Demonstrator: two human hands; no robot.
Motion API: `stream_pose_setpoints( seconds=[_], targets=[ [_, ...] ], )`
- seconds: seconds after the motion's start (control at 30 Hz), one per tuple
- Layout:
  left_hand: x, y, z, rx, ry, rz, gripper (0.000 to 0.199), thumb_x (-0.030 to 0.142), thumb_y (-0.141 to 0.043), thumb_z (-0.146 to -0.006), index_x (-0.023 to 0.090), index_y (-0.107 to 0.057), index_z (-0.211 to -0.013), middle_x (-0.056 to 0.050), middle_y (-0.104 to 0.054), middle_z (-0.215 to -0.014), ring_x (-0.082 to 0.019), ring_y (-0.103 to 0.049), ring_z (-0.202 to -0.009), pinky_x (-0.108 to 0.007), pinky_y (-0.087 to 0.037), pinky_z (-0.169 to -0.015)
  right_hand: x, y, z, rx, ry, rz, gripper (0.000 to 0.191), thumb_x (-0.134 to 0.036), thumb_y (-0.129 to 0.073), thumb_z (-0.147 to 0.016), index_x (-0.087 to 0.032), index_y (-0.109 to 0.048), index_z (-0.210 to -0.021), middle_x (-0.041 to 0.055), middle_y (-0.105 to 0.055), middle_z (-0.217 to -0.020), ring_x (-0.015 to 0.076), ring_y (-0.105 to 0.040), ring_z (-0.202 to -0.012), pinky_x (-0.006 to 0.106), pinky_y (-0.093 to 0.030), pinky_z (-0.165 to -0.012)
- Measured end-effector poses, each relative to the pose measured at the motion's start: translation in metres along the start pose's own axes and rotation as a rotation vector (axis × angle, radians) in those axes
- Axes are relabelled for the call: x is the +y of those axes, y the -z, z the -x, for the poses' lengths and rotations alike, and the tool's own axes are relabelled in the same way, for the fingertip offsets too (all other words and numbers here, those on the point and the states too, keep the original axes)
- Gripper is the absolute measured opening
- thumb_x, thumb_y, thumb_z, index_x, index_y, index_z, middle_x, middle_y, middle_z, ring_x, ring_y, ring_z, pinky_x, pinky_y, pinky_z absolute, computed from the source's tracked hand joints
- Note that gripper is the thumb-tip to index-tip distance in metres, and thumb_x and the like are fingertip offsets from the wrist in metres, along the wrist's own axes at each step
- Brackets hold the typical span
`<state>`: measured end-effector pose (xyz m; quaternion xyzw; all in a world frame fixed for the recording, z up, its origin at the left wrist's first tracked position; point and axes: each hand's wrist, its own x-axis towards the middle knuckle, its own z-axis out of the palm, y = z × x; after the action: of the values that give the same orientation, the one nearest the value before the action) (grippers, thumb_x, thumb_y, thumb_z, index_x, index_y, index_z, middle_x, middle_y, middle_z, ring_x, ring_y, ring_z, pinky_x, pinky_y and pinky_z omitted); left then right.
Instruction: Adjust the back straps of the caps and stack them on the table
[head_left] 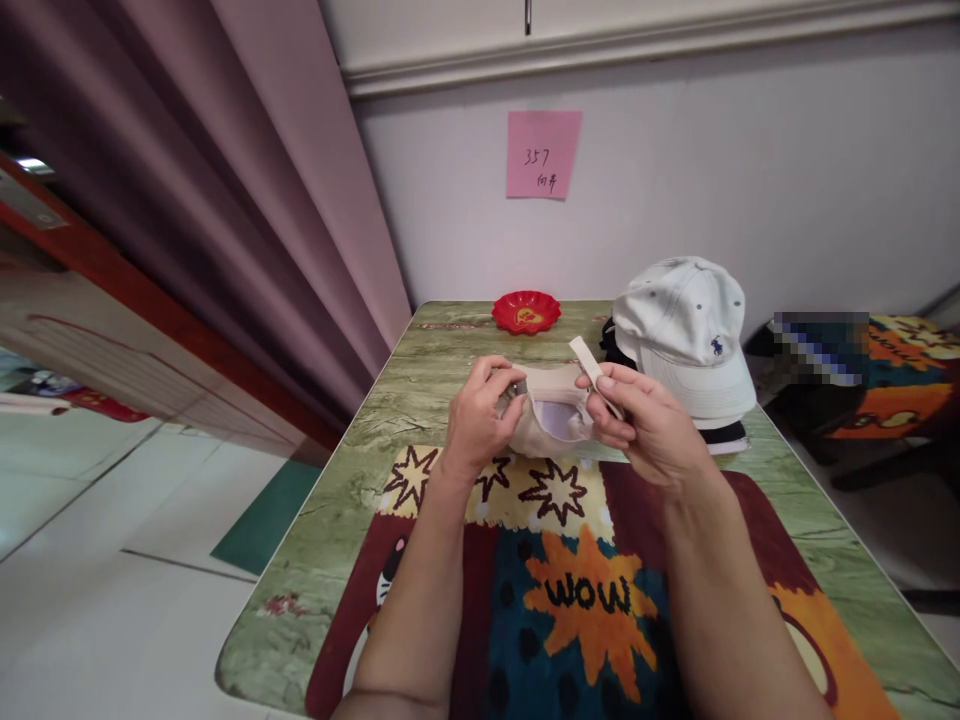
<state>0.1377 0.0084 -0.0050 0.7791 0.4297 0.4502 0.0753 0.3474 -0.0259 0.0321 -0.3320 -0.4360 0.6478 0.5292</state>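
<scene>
A cream baseball cap (544,443) is held up over the table, its open back turned toward me. My left hand (480,418) pinches the cap's left side, where a small shiny piece, perhaps a buckle, shows by the fingertips. Between the thumb and fingers of my right hand (646,412) is the cap's back strap (585,357), its free end sticking up and to the left. Just right of the held cap, a white cap (686,325) with a small dark emblem rests on top of darker caps, mostly hidden beneath it.
A red scalloped dish (526,313) sits at the table's back edge. Under my forearms lies a colourful mat (517,600) on the green wood-patterned table (300,590). A pink note (543,155) is on the wall behind; a purple curtain (300,160) hangs at left. A patterned stool (892,400) stands right.
</scene>
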Motion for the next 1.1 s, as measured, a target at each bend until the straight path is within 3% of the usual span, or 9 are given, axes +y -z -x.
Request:
stream_pose_setpoints(
  seconds=[0.07,0.17,0.27,0.43,0.67,0.87,1.0,1.1],
  targets=[
    [0.001,0.000,0.000,0.007,-0.015,-0.013,0.021,0.014,-0.062,-0.086,0.018,-0.069,-0.106,-0.010,-0.062,-0.110,-0.020,-0.063,-0.100,-0.031,-0.052,-0.086,-0.002,-0.004,0.002,-0.015,-0.027,-0.048,0.021,-0.035,-0.072,-0.084,-0.017,-0.069,-0.094,-0.0058,-0.053,-0.056,0.0025,-0.022,-0.040,0.019,-0.016,-0.040],
    [0.000,-0.002,-0.001,0.036,0.065,0.081,0.021,0.012,-0.063,-0.084,0.018,-0.070,-0.103,-0.005,-0.063,-0.095,-0.015,-0.061,-0.080,-0.028,-0.052,-0.074,0.001,-0.005,0.002,-0.027,-0.061,-0.034,0.020,-0.036,-0.074,-0.083,-0.018,-0.067,-0.090,-0.0049,-0.056,-0.058,0.0025,-0.024,-0.040,0.019,-0.016,-0.040],
    [0.000,-0.004,-0.001,0.040,0.255,0.354,0.021,0.017,-0.067,-0.082,0.018,-0.071,-0.103,-0.001,-0.061,-0.084,-0.011,-0.059,-0.065,-0.024,-0.051,-0.063,0.008,-0.003,-0.001,-0.030,-0.063,0.036,0.026,-0.043,-0.074,-0.085,-0.018,-0.067,-0.089,-0.0046,-0.056,-0.058,0.0037,-0.027,-0.041,0.020,-0.017,-0.040],
    [0.005,-0.009,-0.002,-0.020,0.523,0.817,0.028,0.025,-0.075,-0.076,0.015,-0.070,-0.101,0.001,-0.066,-0.069,-0.013,-0.066,-0.063,-0.025,-0.056,-0.067,0.020,0.000,-0.009,0.056,0.035,0.324,0.038,-0.056,-0.068,-0.088,-0.017,-0.070,-0.086,-0.0030,-0.056,-0.057,0.0063,-0.031,-0.043,0.023,-0.019,-0.042],
    [0.011,-0.017,-0.002,0.006,0.671,0.981,0.031,0.028,-0.085,-0.066,0.014,-0.070,-0.089,-0.003,-0.072,-0.069,-0.013,-0.068,-0.062,-0.025,-0.056,-0.067,0.029,0.005,-0.015,0.140,0.172,0.692,0.038,-0.049,-0.062,-0.091,-0.018,-0.066,-0.068,0.0005,-0.063,-0.062,0.0098,-0.043,-0.050,0.024,-0.032,-0.050],
    [0.012,-0.017,-0.002,0.086,0.735,0.975,0.030,0.029,-0.089,-0.064,0.013,-0.070,-0.080,-0.003,-0.073,-0.074,-0.011,-0.069,-0.067,-0.021,-0.054,-0.068,0.030,0.005,-0.016,0.194,0.252,0.832,0.032,-0.042,-0.059,-0.092,-0.019,-0.069,-0.074,0.0017,-0.068,-0.066,0.0133,-0.053,-0.056,0.025,-0.038,-0.057],
    [0.013,-0.017,-0.003,0.117,0.787,1.081,0.032,0.027,-0.093,-0.057,0.013,-0.072,-0.077,-0.003,-0.074,-0.086,-0.011,-0.069,-0.072,-0.023,-0.058,-0.075,0.029,0.003,-0.014,0.222,0.358,0.918,0.025,-0.039,-0.059,-0.093,-0.019,-0.074,-0.091,0.0040,-0.074,-0.075,0.0171,-0.062,-0.065,0.027,-0.043,-0.063],
    [0.014,-0.019,-0.003,0.118,0.838,1.153,0.034,0.027,-0.093,-0.057,0.012,-0.071,-0.078,-0.002,-0.073,-0.083,-0.011,-0.069,-0.069,-0.025,-0.059,-0.075,0.028,0.002,-0.013,0.219,0.414,0.983,0.022,-0.038,-0.062,-0.093,-0.021,-0.076,-0.092,0.0054,-0.077,-0.084,0.0188,-0.066,-0.069,0.029,-0.044,-0.067]
  ],
)
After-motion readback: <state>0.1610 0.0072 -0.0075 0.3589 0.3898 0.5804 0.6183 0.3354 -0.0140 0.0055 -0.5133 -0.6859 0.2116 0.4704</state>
